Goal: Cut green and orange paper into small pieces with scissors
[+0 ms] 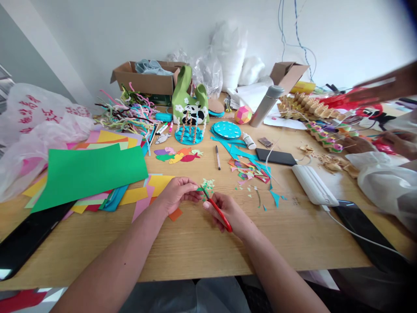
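Note:
My right hand (228,211) is closed around the red handles of a pair of scissors (219,212), their blades pointing up and left. Between the fingertips of my left hand (180,191) is pinched a small piece of green paper (200,189), touching the scissor tips. Just beyond the blades lies a small heap of pale and dark green paper snippets (208,184). An orange paper scrap (175,214) rests under my left wrist. Farther back lie several coloured paper fish (177,155), overlapping each other.
Green sheets (94,171) top a coloured-paper stack at left, beside a black tablet-like slab (32,239). Colourful offcuts (250,169), a pen (217,157), a glue bottle (249,141) and a white power bank (314,184) lie rightward. Another person's hands (397,143) work at far right by egg-carton pieces (325,134).

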`<state>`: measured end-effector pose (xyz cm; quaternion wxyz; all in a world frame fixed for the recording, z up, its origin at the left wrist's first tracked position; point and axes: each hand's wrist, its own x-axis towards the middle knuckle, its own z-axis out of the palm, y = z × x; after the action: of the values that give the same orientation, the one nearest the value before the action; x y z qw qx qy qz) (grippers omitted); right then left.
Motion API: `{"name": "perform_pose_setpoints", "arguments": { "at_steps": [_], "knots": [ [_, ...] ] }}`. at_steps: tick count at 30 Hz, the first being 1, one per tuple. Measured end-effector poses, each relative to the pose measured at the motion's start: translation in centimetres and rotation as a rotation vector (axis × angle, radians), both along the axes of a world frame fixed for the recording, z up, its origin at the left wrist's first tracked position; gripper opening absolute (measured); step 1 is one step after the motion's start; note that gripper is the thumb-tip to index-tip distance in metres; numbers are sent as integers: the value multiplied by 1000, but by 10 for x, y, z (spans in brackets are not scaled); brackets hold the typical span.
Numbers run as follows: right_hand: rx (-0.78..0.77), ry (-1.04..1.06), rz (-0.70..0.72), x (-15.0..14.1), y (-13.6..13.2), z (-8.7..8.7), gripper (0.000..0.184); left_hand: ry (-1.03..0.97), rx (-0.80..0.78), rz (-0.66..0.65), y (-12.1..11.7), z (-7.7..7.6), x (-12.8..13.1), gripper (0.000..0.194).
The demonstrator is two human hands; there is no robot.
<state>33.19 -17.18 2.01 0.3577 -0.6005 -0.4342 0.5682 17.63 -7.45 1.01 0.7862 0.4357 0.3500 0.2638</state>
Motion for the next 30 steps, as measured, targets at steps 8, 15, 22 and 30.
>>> {"name": "perform_pose_setpoints", "arguments": {
  "at_steps": [8,15,22,30],
  "knots": [
    [11,-17,8,3,0,-3,44,40,60,14,1,-2,0,17],
    [-31,-20,-22,2,1,-1,46,66,67,-8,1,-1,0,20],
    [58,17,-49,2,1,-6,45,-48,-64,115,-9,0,8,18],
    [101,54,-64,-4,3,-13,50,-174,-178,380,-29,4,22,18]
  ]
}}
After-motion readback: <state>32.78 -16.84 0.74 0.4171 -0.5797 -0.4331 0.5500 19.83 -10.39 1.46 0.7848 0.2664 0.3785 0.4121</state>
